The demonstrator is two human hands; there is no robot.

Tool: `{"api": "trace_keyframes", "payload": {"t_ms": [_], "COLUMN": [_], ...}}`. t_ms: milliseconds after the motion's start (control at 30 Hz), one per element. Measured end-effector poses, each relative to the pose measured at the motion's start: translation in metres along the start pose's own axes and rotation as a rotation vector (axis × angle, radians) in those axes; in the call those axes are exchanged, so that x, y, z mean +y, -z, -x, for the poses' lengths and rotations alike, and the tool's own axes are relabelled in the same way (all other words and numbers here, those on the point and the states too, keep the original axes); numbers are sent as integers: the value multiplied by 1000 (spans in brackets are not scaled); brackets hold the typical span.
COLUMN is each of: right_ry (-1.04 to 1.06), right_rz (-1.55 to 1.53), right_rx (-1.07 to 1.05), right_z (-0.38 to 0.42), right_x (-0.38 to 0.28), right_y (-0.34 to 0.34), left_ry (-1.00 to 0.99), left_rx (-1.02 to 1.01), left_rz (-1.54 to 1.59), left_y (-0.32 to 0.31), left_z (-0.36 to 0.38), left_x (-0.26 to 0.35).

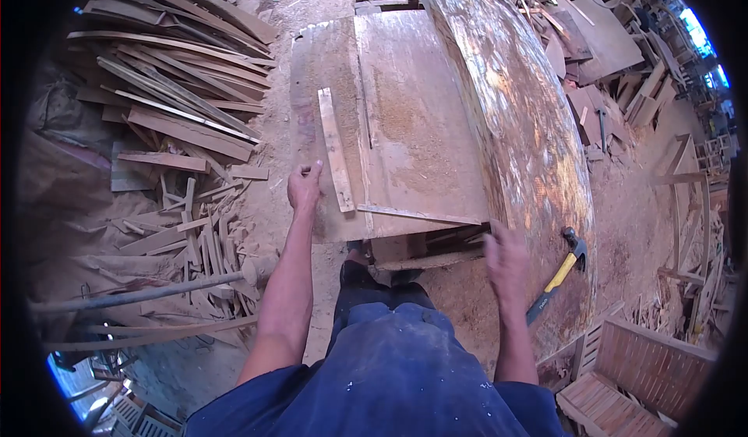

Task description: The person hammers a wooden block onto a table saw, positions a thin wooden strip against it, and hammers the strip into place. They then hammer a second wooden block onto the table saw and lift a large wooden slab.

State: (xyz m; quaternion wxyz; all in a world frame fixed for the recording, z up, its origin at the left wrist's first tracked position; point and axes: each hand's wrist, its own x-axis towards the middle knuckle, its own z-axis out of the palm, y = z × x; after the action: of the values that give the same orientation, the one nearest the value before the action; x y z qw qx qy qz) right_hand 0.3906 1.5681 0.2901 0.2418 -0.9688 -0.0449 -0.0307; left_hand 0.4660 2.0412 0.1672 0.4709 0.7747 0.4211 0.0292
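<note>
Near the left edge of a dusty wooden board (413,125) is my left hand (305,186), its fingers curled together; whether anything small is between them is hidden. A short wooden strip (335,148) lies on the board just right of that hand. My right hand (505,256), blurred by motion, is near the right end of a thin wooden strip (421,215) lying along the board's near edge. Its fingers are too smeared to read. To the right, a hammer (557,277) with a yellow and black handle rests on a large thick slab (530,125).
Stacked wood offcuts (187,70) fill the left side, with a metal bar (140,298) below them. A slatted wooden bench (654,367) stands at the lower right. More scrap wood and a second hammer (602,129) are at the upper right.
</note>
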Motion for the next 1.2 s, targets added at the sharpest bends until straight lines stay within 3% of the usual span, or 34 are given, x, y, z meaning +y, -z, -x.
{"api": "trace_keyframes", "payload": {"t_ms": [100,200,400,433,500,600,667,767,900,1067,1133,1200], "right_ry": [221,361,391,395,294,62,-79,-140,-103,-99,178,580], "right_rz": [-117,-34,1,-18,-50,34,111,223,145,61,-4,-206], "right_rx": [-149,-178,-172,-192,-96,61,126,169,95,-67,-213,-217], "right_z": [-30,-46,-52,-52,-59,-68,-82,-92,-91,-61,-45,-33], "right_x": [-31,-45,-46,-43,-50,-40,-30,-15,-45,-99,-116,-138], "right_y": [-76,-132,-160,-164,-161,-170,-175,-195,-200,-213,-227,-244], "left_ry": [-199,-173,-434,-398,-324,-248,-320,-334,-251,-246,-264,-272], "left_rx": [92,66,113,70,-14,25,31,44,78,98,92,66], "left_rz": [-79,-169,-369,-309,-188,105,128,219,234,255,219,204], "left_y": [-21,-28,-63,-62,-48,-27,1,45,99,117,111,96], "left_z": [-28,-16,-38,-42,-38,-42,-57,-70,-58,-46,-50,-51], "left_x": [5,58,44,40,50,47,28,16,17,24,15,14]}}
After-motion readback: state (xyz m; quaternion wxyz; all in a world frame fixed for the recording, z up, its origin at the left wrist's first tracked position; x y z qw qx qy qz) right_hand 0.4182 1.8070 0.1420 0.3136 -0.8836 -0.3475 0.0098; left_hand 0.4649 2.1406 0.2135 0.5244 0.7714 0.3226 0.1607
